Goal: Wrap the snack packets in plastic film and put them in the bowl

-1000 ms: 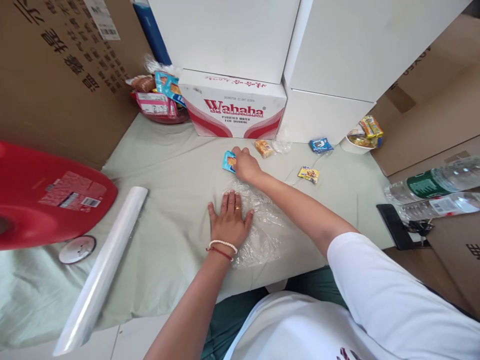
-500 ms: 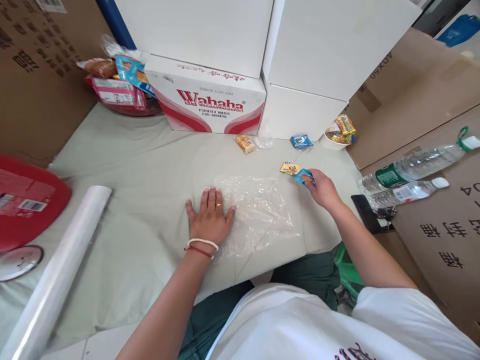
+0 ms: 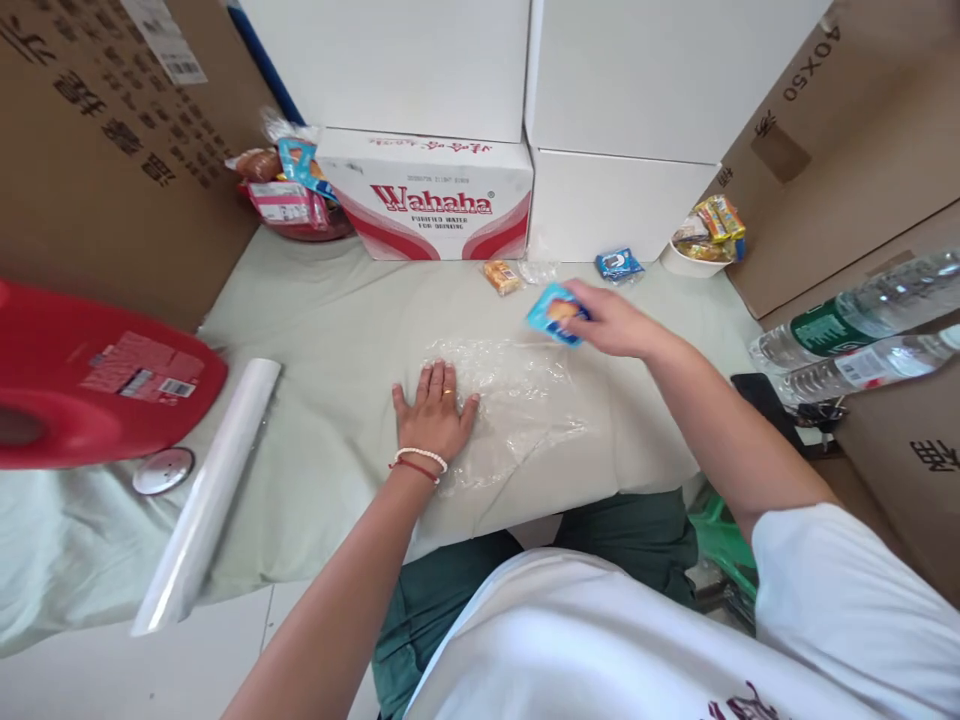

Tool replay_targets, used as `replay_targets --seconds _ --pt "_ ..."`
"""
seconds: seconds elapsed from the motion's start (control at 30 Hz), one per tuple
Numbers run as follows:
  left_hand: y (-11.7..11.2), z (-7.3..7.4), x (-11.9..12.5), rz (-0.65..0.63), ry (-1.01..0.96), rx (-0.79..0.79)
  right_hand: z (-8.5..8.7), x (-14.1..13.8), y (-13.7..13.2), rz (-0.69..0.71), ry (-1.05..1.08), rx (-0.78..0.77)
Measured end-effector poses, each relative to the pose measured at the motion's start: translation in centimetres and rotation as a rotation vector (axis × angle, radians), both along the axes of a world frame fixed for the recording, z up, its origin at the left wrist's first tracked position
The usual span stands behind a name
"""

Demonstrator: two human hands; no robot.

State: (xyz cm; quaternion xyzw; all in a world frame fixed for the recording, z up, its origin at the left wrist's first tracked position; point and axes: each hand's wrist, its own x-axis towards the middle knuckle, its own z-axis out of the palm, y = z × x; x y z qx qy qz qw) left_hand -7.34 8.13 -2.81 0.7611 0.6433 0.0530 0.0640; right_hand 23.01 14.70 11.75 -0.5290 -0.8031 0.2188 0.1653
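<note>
Steadily, a left hand [image 3: 435, 420] lies palm down on the near-left part of a crinkled, transparent plastic sheet [image 3: 517, 430], its three middle fingers close together, thumb and little finger splayed, while a right hand [image 3: 611, 318] grips a small, light-blue, rectangular snack packet [image 3: 551, 310] between thumb and fingers near the sheet's far right corner. Carrying the packet while bracing the sheet appears to be the step in hand; whether the packet touches anything beneath cannot be told. Beyond it, by a white-and-red cardboard box [image 3: 435, 210], rest a golden-brown wrapped snack [image 3: 501, 277] and, farther right, a bright-blue one [image 3: 618, 264]. Moving the packet onward would call for a light pinch and a level wrist, the left palm keeping the thin sheet from sliding
</note>
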Motion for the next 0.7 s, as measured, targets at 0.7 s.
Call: replay_targets --seconds 0.7 --pt "0.4 0.7 -0.4 -0.026 0.034 0.001 -10.6 5.9 1.8 -0.588 0.756 -0.118"
